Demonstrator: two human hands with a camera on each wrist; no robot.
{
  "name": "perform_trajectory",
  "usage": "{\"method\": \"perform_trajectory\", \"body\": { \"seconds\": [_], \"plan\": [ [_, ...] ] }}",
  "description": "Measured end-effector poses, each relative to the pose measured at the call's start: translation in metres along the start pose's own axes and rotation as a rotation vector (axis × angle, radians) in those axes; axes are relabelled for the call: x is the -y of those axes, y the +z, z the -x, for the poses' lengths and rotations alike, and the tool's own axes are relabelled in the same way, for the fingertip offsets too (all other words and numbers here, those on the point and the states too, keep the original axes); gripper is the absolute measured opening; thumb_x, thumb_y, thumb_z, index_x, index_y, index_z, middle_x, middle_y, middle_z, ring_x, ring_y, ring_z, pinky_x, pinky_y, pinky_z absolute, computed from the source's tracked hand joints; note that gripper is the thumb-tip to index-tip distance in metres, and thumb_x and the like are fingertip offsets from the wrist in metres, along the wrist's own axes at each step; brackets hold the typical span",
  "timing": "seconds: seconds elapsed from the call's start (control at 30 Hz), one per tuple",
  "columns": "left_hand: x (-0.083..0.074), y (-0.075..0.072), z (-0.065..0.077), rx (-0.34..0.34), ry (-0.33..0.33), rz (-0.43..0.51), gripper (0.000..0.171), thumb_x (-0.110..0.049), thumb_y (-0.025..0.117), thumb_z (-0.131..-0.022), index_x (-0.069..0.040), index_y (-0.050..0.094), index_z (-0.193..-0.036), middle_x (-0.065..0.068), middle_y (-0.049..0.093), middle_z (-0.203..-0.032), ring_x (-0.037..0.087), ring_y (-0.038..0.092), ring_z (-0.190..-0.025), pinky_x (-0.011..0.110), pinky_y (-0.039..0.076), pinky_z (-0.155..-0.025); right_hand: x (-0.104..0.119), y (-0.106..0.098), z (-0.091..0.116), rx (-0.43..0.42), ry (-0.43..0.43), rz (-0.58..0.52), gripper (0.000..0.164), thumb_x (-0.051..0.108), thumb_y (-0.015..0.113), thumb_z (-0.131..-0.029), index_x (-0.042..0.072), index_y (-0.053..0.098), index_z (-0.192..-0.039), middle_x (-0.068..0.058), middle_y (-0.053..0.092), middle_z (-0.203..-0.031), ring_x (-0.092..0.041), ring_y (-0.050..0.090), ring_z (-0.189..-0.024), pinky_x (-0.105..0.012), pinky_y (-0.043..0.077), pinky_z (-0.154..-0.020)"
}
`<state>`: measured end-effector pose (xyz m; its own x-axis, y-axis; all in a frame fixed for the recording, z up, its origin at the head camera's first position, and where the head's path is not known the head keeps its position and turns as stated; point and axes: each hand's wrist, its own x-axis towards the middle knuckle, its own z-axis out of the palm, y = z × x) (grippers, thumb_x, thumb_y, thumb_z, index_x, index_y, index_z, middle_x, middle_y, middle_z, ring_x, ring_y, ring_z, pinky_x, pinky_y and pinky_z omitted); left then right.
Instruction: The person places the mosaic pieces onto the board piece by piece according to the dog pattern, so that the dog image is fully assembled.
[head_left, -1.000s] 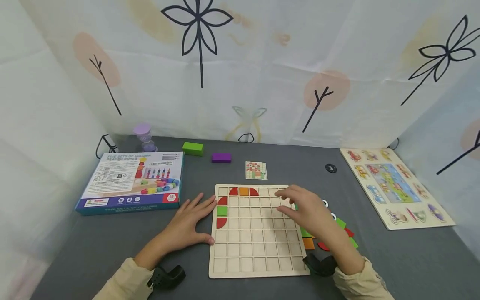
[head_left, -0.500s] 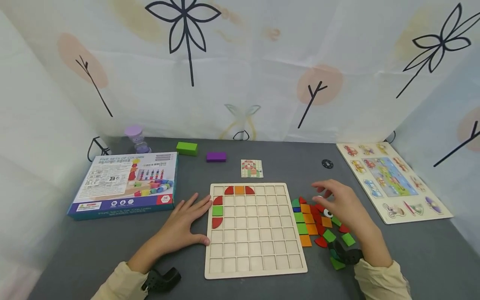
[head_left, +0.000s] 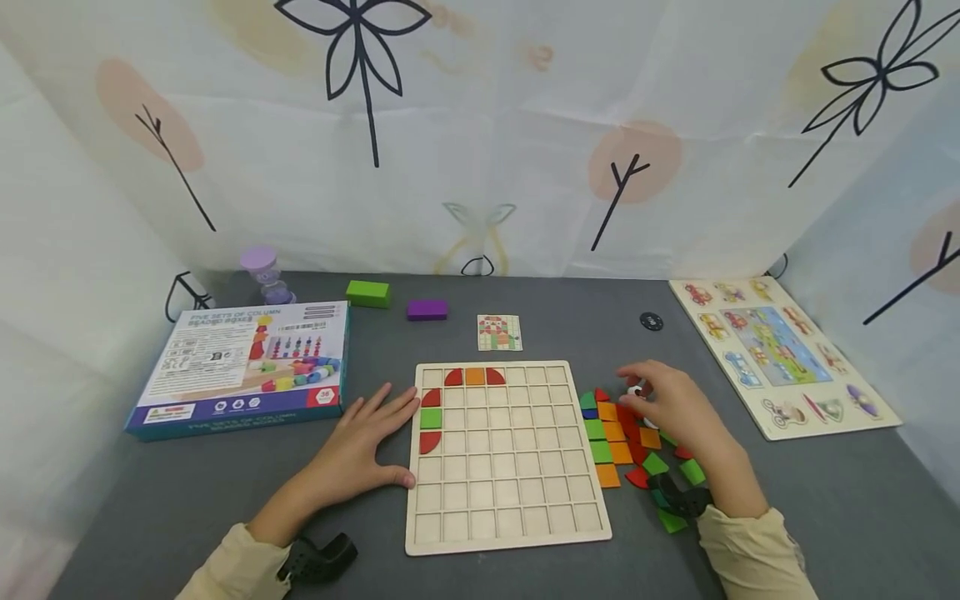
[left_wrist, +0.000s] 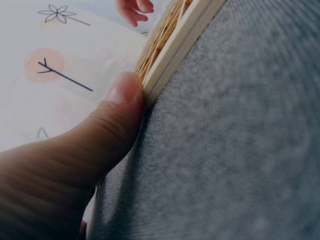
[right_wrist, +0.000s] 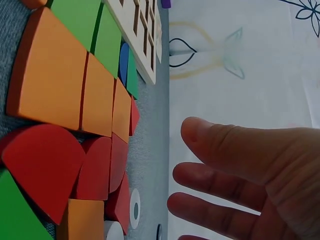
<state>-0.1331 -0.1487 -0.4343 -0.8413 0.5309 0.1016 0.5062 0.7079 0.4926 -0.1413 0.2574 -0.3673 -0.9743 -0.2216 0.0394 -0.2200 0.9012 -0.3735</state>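
The wooden grid board (head_left: 513, 475) lies flat on the grey table. Red quarter-circle pieces and an orange square (head_left: 475, 377) sit in its top row, while a green square (head_left: 431, 418) between two red quarter-circles fills part of the left column. Fingers spread, my left hand (head_left: 352, 458) rests along the board's left edge; in the left wrist view its thumb (left_wrist: 122, 95) presses the rim. My right hand (head_left: 678, 408) hovers over the far end of the loose coloured pieces (head_left: 615, 432), fingers loosely bent, nothing between thumb and fingertips in the right wrist view.
Behind the board lies a small pattern card (head_left: 498, 332). A boxed bead set (head_left: 240, 362) stands left, near an hourglass (head_left: 268, 275), a green block (head_left: 368, 293) and a purple block (head_left: 427, 310). At right are a black disc (head_left: 652, 321) and a picture puzzle board (head_left: 783, 354).
My right hand has moved right, off the board's upper right corner to above the loose pieces. My left hand stays at the left edge. The head view has shifted slightly.
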Motion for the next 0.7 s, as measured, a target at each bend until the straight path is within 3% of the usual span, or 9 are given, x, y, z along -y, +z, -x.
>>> {"method": "perform_trajectory", "body": {
  "seconds": [0.43,0.7],
  "plan": [
    [0.000,0.004,0.004,-0.006,-0.001,0.013,0.100,-0.066,0.062,-0.054,-0.020,0.030,-0.137,-0.006,0.023,-0.142,0.029,0.010,-0.132,0.056,0.006,-0.099,0.004,0.010,0.004,0.011,-0.042,0.007,0.031,0.015,0.067,-0.076,0.009,0.061,-0.105,-0.002,0.057,-0.087,-0.011,0.048,-0.071,-0.024,0.043,-0.058],
    [0.001,0.003,0.001,-0.014,-0.002,0.014,0.100,-0.067,0.061,-0.054,-0.021,0.029,-0.137,-0.006,0.023,-0.143,0.028,0.010,-0.132,0.056,0.005,-0.099,0.008,0.012,0.000,0.039,-0.031,-0.001,0.029,0.016,0.067,-0.076,0.011,0.061,-0.104,-0.001,0.058,-0.091,-0.014,0.049,-0.075,-0.029,0.044,-0.064]
  ]
}}
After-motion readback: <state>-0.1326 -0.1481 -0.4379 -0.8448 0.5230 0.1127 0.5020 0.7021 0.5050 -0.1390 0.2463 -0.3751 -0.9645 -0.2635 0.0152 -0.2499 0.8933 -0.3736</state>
